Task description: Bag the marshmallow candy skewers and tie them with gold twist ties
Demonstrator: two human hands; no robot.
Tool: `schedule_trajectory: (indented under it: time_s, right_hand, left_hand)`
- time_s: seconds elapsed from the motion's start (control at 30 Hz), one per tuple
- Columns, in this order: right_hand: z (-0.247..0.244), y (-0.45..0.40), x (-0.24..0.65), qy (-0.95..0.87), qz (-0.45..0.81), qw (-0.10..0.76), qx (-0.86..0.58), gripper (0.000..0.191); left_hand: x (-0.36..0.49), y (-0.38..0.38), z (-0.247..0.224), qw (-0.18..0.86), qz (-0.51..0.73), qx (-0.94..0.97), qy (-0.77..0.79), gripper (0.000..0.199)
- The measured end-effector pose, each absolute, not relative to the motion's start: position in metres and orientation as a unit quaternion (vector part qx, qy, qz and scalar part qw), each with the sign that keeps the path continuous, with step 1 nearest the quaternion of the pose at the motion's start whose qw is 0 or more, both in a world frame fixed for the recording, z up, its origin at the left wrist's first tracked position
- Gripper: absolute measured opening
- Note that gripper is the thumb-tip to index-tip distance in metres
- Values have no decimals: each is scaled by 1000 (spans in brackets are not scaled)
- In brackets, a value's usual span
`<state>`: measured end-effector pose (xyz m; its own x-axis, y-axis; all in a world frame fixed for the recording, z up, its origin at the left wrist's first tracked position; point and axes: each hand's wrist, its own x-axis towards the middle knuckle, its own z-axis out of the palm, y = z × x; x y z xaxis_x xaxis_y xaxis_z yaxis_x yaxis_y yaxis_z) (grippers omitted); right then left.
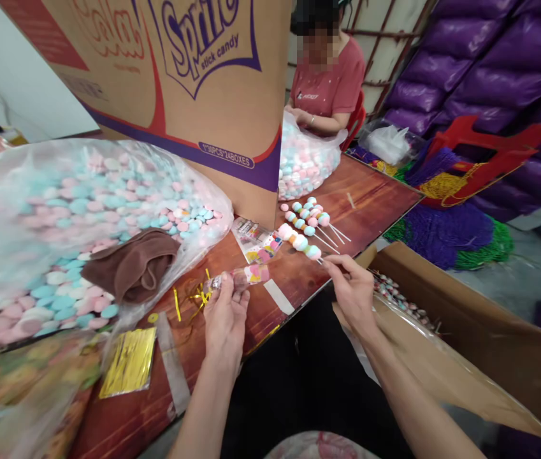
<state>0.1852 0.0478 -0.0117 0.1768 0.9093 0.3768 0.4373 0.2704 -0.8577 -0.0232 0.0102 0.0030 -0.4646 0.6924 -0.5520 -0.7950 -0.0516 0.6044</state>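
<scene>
My right hand (pixel 355 290) pinches the stick end of a marshmallow skewer (pixel 299 243) with pink, blue and white pieces. Between the thumb and fingers of my left hand (pixel 225 315) is a small clear printed bag (pixel 253 275), lying just above the tabletop. Beyond the held skewer, several more marshmallow skewers (pixel 317 210) rest on the table with their bare sticks toward me. Flat printed bags (pixel 258 241) lie by the big carton. Loose gold twist ties (pixel 197 297) are scattered beside my left hand, and a bundle of gold twist ties (pixel 129 362) lies nearer to me.
A large clear sack of marshmallows (pixel 79 191) covers the table's left side, with a brown cloth (pixel 131 264) on it. A tall carton (pixel 213 121) stands behind. An open cardboard box (pixel 471 319) holds wrapped pieces at right. Across the table sits a person (pixel 330 89) with another sack.
</scene>
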Motion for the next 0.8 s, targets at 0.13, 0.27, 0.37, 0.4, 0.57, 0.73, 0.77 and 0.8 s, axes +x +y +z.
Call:
schedule_trajectory:
  time_s: [0.13,0.27,0.37,0.4,0.57,0.73,0.77,0.8]
  right_hand:
    - [0,13,183,-604,301,541,-502,10]
    - [2,1,187,-634,280,534,-485,9]
    - [2,0,193,-674,235,510,-480,10]
    - [3,0,195,-690,213,501,-477,10]
    - [13,-2,205,-756,90,444,-472,12]
    - [19,-4,211,-788,74,403,-460,15]
    - [19,-4,212,-790,81,399,-458,16]
    - [18,-4,212,-790,89,396,-459,16]
  left_hand:
    - [-28,10,1,515,719,-65,463,12]
    - [-29,8,1,516,715,-57,468,18]
    - [-29,4,0,521,715,-33,464,22]
    - [-29,3,0,520,718,-25,462,24]
    - [-32,0,-2,505,728,27,463,35]
    - [-38,1,-5,483,720,101,488,35]
    - [-39,1,-6,482,717,111,491,36]
    - [-40,1,-6,483,713,120,494,36]
